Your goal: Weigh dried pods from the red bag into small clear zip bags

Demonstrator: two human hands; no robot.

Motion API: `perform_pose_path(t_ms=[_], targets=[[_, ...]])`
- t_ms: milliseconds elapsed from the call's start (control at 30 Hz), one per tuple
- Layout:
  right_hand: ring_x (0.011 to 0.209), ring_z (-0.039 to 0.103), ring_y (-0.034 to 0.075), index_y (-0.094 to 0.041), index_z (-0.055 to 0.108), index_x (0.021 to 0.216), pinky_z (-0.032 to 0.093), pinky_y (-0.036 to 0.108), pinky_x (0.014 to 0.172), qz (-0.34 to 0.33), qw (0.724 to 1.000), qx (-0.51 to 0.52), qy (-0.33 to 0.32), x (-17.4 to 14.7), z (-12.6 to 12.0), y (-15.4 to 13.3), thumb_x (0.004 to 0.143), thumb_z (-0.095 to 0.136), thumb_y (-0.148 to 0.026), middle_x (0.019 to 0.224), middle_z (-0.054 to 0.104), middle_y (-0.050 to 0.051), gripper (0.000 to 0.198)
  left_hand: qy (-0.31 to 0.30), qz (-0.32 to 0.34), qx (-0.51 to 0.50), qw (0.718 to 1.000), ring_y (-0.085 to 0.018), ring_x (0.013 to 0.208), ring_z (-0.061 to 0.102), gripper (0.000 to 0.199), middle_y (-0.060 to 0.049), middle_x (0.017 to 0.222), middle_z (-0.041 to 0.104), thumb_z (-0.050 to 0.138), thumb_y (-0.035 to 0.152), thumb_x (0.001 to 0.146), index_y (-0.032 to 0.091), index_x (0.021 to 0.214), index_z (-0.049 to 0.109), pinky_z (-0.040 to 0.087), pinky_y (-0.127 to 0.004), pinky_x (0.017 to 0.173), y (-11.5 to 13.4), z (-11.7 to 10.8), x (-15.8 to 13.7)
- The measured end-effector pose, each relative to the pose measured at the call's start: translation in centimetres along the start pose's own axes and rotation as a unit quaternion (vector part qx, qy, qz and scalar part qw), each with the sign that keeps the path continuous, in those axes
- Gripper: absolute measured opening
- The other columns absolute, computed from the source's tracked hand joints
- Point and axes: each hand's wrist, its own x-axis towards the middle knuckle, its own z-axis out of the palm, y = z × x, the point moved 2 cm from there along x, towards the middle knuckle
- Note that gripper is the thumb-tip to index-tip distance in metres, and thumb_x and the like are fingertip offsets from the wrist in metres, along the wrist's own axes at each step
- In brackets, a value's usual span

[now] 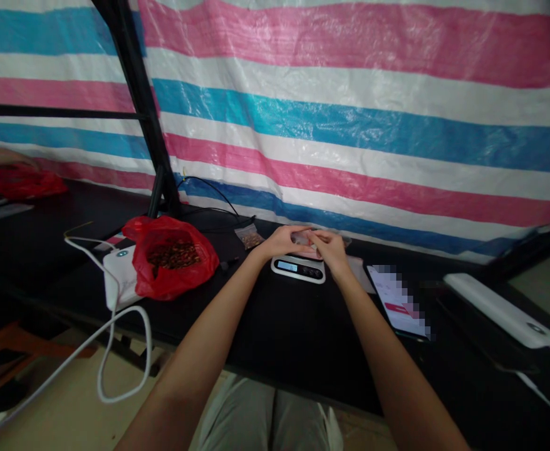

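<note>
Scale (298,277) taken as reference. 1 striped sheet (350,106) in pink, blue and white hangs beyond it. 1 black table (298,338) supports it. Red plastic bags: 2. The nearer red bag (166,287), left of the scale, is open and holds many brown pieces; the farther red bag (25,183), well left, has another person's hand (7,156) at it. White devices: 2; 1 left device (123,266) adjoins the nearer red bag, 1 right device (500,310) lies well right of the scale beside 1 dark slab (486,332). 1 phone (397,304), screen lit, lies right of the scale. The scale's display is lit; its reading is too small to tell. Own hands: 2, at the scale's far side. Left hand (280,241) and right hand (331,246) meet, fingers closed on 1 clear plastic bag (299,238), which sits between them. 1 small packet (250,238) of brown pieces lies left of the scale, just beside the left hand.
</note>
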Motion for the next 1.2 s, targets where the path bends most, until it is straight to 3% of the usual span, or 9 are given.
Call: perform_pose_path(t_ms=[133, 300, 400, 533, 733, 867, 1067, 1133, 1200], targets=[[0.053, 0.057, 0.014, -0.016, 0.068, 0.080, 0.042, 0.024, 0.047, -0.004, 1.000, 0.002, 0.002, 0.2, -0.5, -0.5, 0.069, 0.053, -0.049, 0.075, 0.068, 0.005, 0.038, 0.024, 0.021, -0.004, 0.999, -0.021, 0.103, 0.056, 0.057, -0.010, 0.112, 0.061, 0.073, 0.035, 0.060, 0.013, 0.111, 0.059, 0.039, -0.031, 0.093, 0.1, -0.4, 0.1], [0.089, 0.058, 0.022, -0.019, 0.062, 0.102, 0.046, 0.032, 0.069, 0.035, 0.991, -0.109, 0.065, 1.0, -3.9, 0.1, 0.073, 0.048, -0.044, 0.106, 0.063, 0.008, 0.041, 0.009, -0.004, -0.064, 0.998, -0.017, 0.090, 0.058, 0.046, -0.008, 0.103, 0.063, 0.071, 0.027, 0.063, 0.012, 0.105, 0.060, 0.044, -0.029, 0.083, 0.5, -0.8, 0.0], [0.109, 0.046, 0.030, -0.019, 0.052, 0.117, 0.041, 0.042, 0.084, 0.078, 0.938, -0.300, 0.156, 1.7, -6.3, 1.4, 0.067, 0.059, -0.038, 0.119, 0.052, 0.013, 0.054, 0.014, -0.020, -0.117, 0.993, -0.015, 0.083, 0.058, 0.046, -0.006, 0.095, 0.063, 0.070, 0.026, 0.064, 0.014, 0.107, 0.059, 0.044, -0.028, 0.078, 0.9, -1.3, -0.3], [0.119, 0.037, 0.037, -0.017, 0.039, 0.128, 0.035, 0.052, 0.089, 0.158, 0.888, -0.411, 0.128, 2.8, -7.2, 3.5, 0.064, 0.065, -0.043, 0.127, 0.044, 0.018, 0.074, 0.054, -0.022, -0.227, 0.972, -0.014, 0.085, 0.058, 0.047, -0.006, 0.096, 0.064, 0.070, 0.032, 0.066, 0.017, 0.109, 0.058, 0.043, -0.026, 0.079, 0.5, -1.8, -0.4], [0.113, 0.046, 0.034, -0.021, 0.042, 0.125, 0.035, 0.051, 0.088, 0.213, 0.894, -0.385, 0.084, 3.2, -6.4, 5.1, 0.071, 0.060, -0.039, 0.121, 0.053, 0.015, 0.060, 0.196, 0.006, -0.418, 0.887, -0.013, 0.090, 0.059, 0.044, -0.005, 0.095, 0.065, 0.068, 0.042, 0.067, 0.016, 0.103, 0.062, 0.040, -0.024, 0.085, -1.5, -3.1, -0.2], [0.107, 0.053, 0.030, -0.025, 0.051, 0.113, 0.033, 0.053, 0.088, 0.182, 0.905, -0.361, 0.134, 2.4, -5.7, 4.9, 0.075, 0.054, -0.027, 0.111, 0.061, 0.008, 0.038, 0.212, -0.019, -0.486, 0.848, -0.010, 0.077, 0.060, 0.044, -0.002, 0.085, 0.065, 0.069, 0.044, 0.066, 0.017, 0.100, 0.063, 0.043, -0.021, 0.079, -2.5, -3.7, -0.2], [0.102, 0.056, 0.027, -0.023, 0.039, 0.121, 0.038, 0.047, 0.087, 0.123, 0.940, -0.248, 0.200, 2.0, -5.4, 4.1, 0.075, 0.052, -0.024, 0.112, 0.061, 0.007, 0.048, 0.190, -0.052, -0.505, 0.841, -0.009, 0.072, 0.060, 0.045, -0.003, 0.089, 0.064, 0.067, 0.044, 0.068, 0.018, 0.104, 0.061, 0.046, -0.022, 0.073, -2.0, -3.0, -0.5], [0.097, 0.059, 0.025, -0.023, 0.038, 0.120, 0.042, 0.042, 0.084, 0.093, 0.951, -0.216, 0.199, 2.2, -5.4, 4.0, 0.074, 0.053, -0.023, 0.111, 0.061, 0.007, 0.048, 0.171, -0.059, -0.470, 0.864, -0.010, 0.073, 0.059, 0.048, -0.004, 0.089, 0.064, 0.068, 0.044, 0.067, 0.016, 0.106, 0.060, 0.046, -0.022, 0.072, -1.5, -2.3, -0.4], [0.093, 0.061, 0.024, -0.024, 0.038, 0.119, 0.044, 0.040, 0.082, 0.067, 0.957, -0.202, 0.195, 2.3, -5.3, 4.0, 0.073, 0.054, -0.023, 0.110, 0.062, 0.006, 0.049, 0.152, -0.060, -0.380, 0.911, -0.011, 0.075, 0.059, 0.048, -0.005, 0.088, 0.064, 0.070, 0.040, 0.065, 0.015, 0.105, 0.060, 0.044, -0.022, 0.072, -0.9, -1.7, -0.2]])
